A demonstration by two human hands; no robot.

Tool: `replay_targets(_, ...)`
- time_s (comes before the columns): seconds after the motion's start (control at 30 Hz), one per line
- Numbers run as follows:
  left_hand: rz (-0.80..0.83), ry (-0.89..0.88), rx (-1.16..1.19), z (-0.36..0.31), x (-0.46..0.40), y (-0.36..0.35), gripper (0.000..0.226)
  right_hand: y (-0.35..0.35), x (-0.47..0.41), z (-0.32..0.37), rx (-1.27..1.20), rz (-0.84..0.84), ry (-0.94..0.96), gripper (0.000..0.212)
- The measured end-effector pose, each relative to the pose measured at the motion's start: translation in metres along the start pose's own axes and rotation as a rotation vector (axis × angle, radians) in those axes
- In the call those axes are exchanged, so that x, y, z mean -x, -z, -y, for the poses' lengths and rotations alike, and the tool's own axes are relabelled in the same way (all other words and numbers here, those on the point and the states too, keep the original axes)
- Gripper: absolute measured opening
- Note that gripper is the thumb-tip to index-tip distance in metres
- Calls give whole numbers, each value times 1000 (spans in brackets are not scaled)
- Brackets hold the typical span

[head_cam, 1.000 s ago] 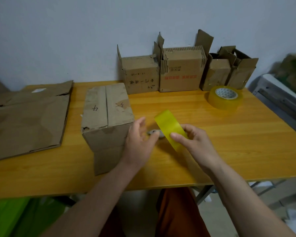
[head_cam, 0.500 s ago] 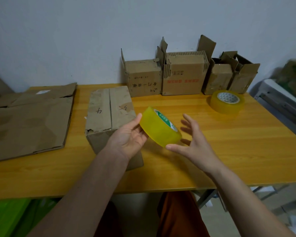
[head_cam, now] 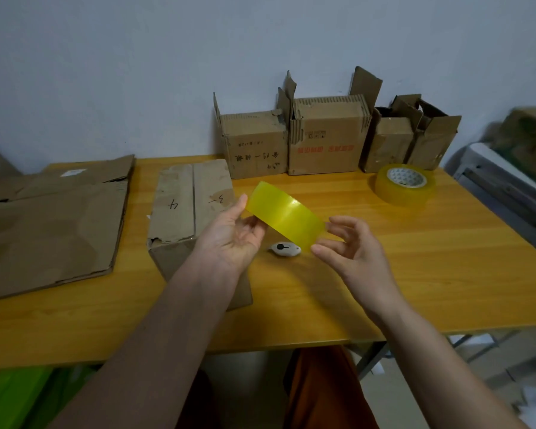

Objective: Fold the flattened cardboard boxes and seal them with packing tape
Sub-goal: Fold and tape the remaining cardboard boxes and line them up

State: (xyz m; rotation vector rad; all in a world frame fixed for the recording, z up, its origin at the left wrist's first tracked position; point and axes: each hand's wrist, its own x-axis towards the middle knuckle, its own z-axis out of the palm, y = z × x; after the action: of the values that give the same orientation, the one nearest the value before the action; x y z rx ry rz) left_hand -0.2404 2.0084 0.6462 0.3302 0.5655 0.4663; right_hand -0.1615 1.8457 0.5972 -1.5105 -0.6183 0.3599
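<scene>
A yellow tape roll (head_cam: 287, 216) is held edge-on above the table, between both hands. My left hand (head_cam: 232, 233) is palm up at the roll's left end, thumb against its rim and fingers under it. My right hand (head_cam: 350, 249) pinches the roll's right end between thumb and curled fingers. Just left of my hands stands a folded cardboard box (head_cam: 192, 205) with its top flaps closed and "4" and "3" written on them. A stack of flattened cardboard (head_cam: 50, 224) lies at the table's left.
A small white cutter (head_cam: 283, 249) lies on the wooden table (head_cam: 430, 274) below the roll. A second tape roll (head_cam: 404, 184) sits at the back right. Three open-flapped boxes (head_cam: 325, 140) line the wall. Clutter stands beyond the table's right edge.
The roll has turned from showing its face to edge-on. My right hand, which hovered beside it, now has its fingers on the roll's right end. Both hands rose slightly, uncovering the cutter.
</scene>
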Motion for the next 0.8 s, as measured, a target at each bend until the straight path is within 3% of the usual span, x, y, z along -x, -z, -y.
replay_targets(0.13, -22, 31, 40, 9, 4, -9, 12, 1, 1, -2, 129, -88, 14, 12)
replay_targets(0.23, -34, 70, 62, 16, 7, -16, 9, 9, 4, 0, 206, -111, 40, 12)
replay_targets(0.37, -28, 134, 52, 24, 2, -16, 15, 18, 5, 10, 115, -111, 16, 18)
replay_targets(0.43, -23, 186, -124, 28, -4, -10, 27, 21, 4, 14, 31, -128, -9, 20)
replay_targets(0.47, -49, 175, -336, 30, -7, -6, 34, 22, 3, 14, -11, -151, -24, 21)
replay_targets(0.53, -146, -52, -1098, 33, -14, 9, 46, 25, 2, 15, -51, -196, -69, 22)
replay_targets(0.6, -175, -640, -1773, 37, -22, 30, 55, 23, 2, 13, -33, -230, -103, 25)
replay_targets(0.67, 95, -1122, -1865, 48, -11, 35, 50, 16, 2, 9, 5, -261, -131, 28)
replay_targets(0.73, 436, -1241, -1846, 61, -7, 40, 49, 9, 1, 3, -20, -283, -161, 31)
replay_targets(0.8, 548, -1316, -1837, 65, -14, 50, 45, 2, 2, 1, -110, -279, -202, 34)
